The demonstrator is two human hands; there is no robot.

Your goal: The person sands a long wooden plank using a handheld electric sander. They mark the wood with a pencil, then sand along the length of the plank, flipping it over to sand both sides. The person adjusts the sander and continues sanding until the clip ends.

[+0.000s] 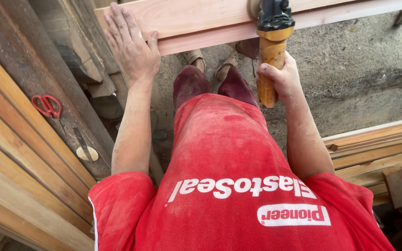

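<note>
Pale wood plank (219, 21) lay sideways under the flat, spread fingers of the left hand (131, 44), while the right hand (280, 79) gripped the yellow grinder (271, 51) upright against its near edge.

There is just one camera, up on the person's head. It looks straight down, close over the red shirt (238, 186) and the plank (219, 21).
</note>
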